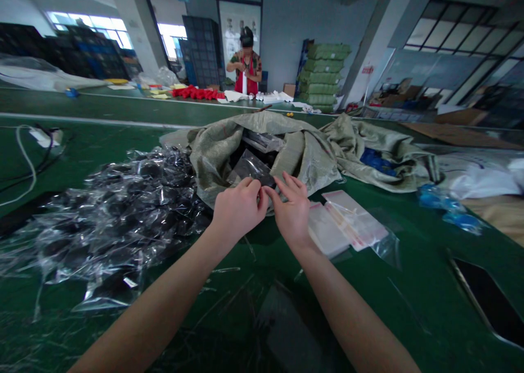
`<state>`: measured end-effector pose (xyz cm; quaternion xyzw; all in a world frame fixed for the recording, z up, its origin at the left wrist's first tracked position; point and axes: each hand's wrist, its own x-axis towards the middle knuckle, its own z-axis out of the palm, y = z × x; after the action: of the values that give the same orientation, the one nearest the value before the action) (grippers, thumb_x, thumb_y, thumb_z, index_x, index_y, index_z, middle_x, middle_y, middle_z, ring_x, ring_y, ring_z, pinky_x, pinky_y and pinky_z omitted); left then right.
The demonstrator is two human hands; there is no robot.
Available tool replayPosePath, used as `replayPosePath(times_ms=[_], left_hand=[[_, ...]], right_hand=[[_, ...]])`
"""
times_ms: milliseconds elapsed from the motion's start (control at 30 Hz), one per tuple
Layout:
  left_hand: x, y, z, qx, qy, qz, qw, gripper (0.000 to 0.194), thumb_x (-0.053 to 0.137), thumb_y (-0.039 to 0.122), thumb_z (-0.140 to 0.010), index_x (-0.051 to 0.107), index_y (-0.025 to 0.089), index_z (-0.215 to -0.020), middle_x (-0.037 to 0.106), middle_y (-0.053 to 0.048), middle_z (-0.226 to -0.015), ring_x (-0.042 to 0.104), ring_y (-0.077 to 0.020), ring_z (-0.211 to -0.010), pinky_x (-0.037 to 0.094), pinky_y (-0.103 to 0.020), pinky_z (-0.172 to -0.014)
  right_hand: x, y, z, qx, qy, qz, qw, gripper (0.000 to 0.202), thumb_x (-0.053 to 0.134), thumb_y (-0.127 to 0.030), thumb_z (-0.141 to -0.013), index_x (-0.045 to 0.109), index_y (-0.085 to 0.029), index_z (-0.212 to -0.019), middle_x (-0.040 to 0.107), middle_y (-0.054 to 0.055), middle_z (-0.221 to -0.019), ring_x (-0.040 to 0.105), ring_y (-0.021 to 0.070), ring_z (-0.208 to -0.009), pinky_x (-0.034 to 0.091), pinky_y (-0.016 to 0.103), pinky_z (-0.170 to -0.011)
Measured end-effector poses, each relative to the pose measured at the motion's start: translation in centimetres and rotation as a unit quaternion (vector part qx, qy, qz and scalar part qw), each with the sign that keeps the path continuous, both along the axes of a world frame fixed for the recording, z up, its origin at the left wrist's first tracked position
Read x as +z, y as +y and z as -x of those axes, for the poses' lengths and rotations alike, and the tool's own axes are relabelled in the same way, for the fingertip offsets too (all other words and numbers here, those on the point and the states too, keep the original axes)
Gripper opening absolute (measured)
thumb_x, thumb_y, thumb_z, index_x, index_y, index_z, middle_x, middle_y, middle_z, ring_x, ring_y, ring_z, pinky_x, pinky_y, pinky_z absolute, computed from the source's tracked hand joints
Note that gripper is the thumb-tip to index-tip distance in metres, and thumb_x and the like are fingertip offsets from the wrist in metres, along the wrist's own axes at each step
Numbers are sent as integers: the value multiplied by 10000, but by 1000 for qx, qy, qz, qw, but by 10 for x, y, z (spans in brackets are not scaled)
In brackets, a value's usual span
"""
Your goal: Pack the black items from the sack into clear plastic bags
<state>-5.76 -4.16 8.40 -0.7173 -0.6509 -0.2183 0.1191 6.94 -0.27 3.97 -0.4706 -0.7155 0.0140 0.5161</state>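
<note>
My left hand (239, 210) is closed, its thumb and fingers pinching the near edge of a clear plastic bag (250, 167) with something dark in it. Close beside it, my right hand (292, 209) pinches the same bag between thumb and forefinger, its other fingers stretched out. What lies inside the bag cannot be made out. Just behind the hands, an olive woven sack (216, 146) gapes open, with more dark wrapped pieces (262, 140) inside. Left of my hands spreads a heap of black items in clear bags (135, 198). Flat clear bags (356, 220) lie in stacks to the right.
A phone (489, 296) rests at the right edge of the green table (413, 275). Another woven sack (385, 149) holds something blue. Cables (27, 166) and a power strip (47, 137) lie at left. Across the table, a person (248, 67) handles a white piece near red items (196, 92).
</note>
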Motion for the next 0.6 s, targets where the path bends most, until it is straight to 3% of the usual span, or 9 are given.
replayPosePath(times_ms=[267,433,600], left_hand=[[-2,-4,-7,13,-1,-4,1000,334,354,360,-920,621,163,-884,647,-86,-891,636,-206,-675,388,-284,-551],[-5,-7,-17,36,-8,41,999,394,354,390,-915,666,148,-918,672,-111,-915,662,-243,-719,444,-313,-601],[-10,-5,-17,52,-12,80,995,487,338,432,-912,697,139,-762,694,-124,-798,668,-271,-709,447,-334,-619]], right_hand=[[-8,2,2,-17,19,-20,999,276,604,-350,-877,718,-219,-1091,580,116,-1330,467,272,-1232,433,487,-1011],[-13,7,4,-54,97,30,993,293,582,-411,-875,728,-235,-1058,606,97,-1300,494,265,-1235,436,481,-1006],[-11,3,7,-32,175,89,980,356,574,-439,-869,720,-190,-1078,588,120,-1323,489,262,-1267,399,473,-1051]])
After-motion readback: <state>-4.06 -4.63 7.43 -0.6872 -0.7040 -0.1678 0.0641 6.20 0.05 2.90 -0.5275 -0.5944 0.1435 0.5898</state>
